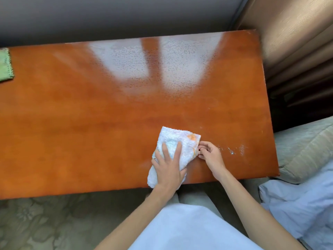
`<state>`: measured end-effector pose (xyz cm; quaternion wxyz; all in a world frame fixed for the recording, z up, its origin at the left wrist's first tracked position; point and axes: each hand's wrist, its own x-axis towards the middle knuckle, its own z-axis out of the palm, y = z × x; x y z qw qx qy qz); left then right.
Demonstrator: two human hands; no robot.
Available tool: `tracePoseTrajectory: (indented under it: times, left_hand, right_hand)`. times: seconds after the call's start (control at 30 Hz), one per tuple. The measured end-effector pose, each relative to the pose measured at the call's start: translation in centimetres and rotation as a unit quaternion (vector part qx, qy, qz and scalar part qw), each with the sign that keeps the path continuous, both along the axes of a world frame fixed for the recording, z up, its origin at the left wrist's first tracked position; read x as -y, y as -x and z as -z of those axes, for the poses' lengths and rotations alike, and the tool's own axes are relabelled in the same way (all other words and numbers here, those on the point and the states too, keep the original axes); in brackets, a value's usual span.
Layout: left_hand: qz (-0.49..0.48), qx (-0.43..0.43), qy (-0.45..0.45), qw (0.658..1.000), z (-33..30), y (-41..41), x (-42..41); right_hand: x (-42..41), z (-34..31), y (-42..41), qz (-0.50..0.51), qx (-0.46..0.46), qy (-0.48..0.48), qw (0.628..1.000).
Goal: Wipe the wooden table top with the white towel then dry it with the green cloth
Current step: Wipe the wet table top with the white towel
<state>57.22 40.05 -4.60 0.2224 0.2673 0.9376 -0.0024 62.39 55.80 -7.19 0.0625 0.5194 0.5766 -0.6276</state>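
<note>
Orange-brown polished wood fills most of the head view: the rectangular wooden table top (pixel 90 123) runs from the left edge to the right side of the picture, with 2 pale patches of reflected light on its far half. A folded white terry towel with faint orange and blue print (pixel 182 141) is laid on the near part of the table, right of centre, its lower end reaching the near edge. The left hand (pixel 168 168) is pressed flat on top of this towel, its fingers (pixel 177 150) straight and spread a little, nothing being gripped. The right hand (pixel 210 154) is set just beside the towel's right edge, its fingers (pixel 202 144) curled, and the fingertips are seen touching or pinching that edge; which of the 2 cannot be told. Small whitish streaks (pixel 232 150) are seen on the wood to the right of that hand. A small green cloth with a zigzag hem (pixel 5 65) is lying at the far left of the table, cut off by the picture's edge and well apart from the towel. Beige curtain folds (pixel 297 42) are seen beyond the table's right end, and a patterned floor (pixel 45 222) is seen below the near edge.
</note>
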Motion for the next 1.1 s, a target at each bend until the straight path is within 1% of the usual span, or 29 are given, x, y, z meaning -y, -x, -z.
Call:
tracePoseTrajectory:
  times: [0.17, 0.3, 0.37, 0.47, 0.57, 0.67, 0.77, 0.9, 1.03, 1.1]
  left_hand:
    - [0.010, 0.023, -0.067, 0.997, 0.9, 4.6, -2.7]
    - [0.007, 0.012, -0.092, 0.996, 1.0, 10.7, -4.3]
    - [-0.001, 0.000, -0.100, 0.995, 0.7, 13.6, -4.2]
    - [-0.004, -0.032, -0.095, 0.995, 0.4, 16.7, -2.7]
    - [-0.048, -0.039, -0.094, 0.994, 0.5, 17.9, -0.4]
    - [-0.103, -0.035, -0.098, 0.989, 0.5, 16.9, 1.3]
    - [-0.136, -0.041, -0.098, 0.985, 0.5, 14.4, 1.5]
    - [-0.209, -0.071, -0.080, 0.972, 0.6, 9.0, -0.2]
    - [-0.194, -0.075, -0.076, 0.975, 0.8, 1.9, -3.4]
    - [-0.161, -0.064, -0.057, 0.983, 0.7, -1.7, -5.9]
  right_hand:
    - [-0.8, -0.2, 0.2, 0.064, -0.015, 0.004, 0.998]
    - [-2.2, -0.9, -0.5, 0.030, -0.013, -0.023, 0.999]
    - [-3.4, -1.2, -1.4, 0.014, -0.007, -0.056, 0.998]
    - [-6.0, -1.3, -3.2, -0.026, 0.020, -0.142, 0.989]
    - [-8.9, -0.9, -5.1, -0.057, 0.036, -0.216, 0.974]
    - [-11.4, -0.6, -6.3, -0.086, 0.035, -0.282, 0.955]
    - [-13.2, 0.0, -7.3, -0.100, 0.027, -0.282, 0.954]
    - [-14.5, 0.6, -7.7, -0.104, 0.008, -0.265, 0.958]
    - [-14.9, 1.1, -7.8, -0.081, -0.012, -0.263, 0.961]
    - [-15.1, 1.3, -8.0, -0.086, -0.018, -0.258, 0.962]
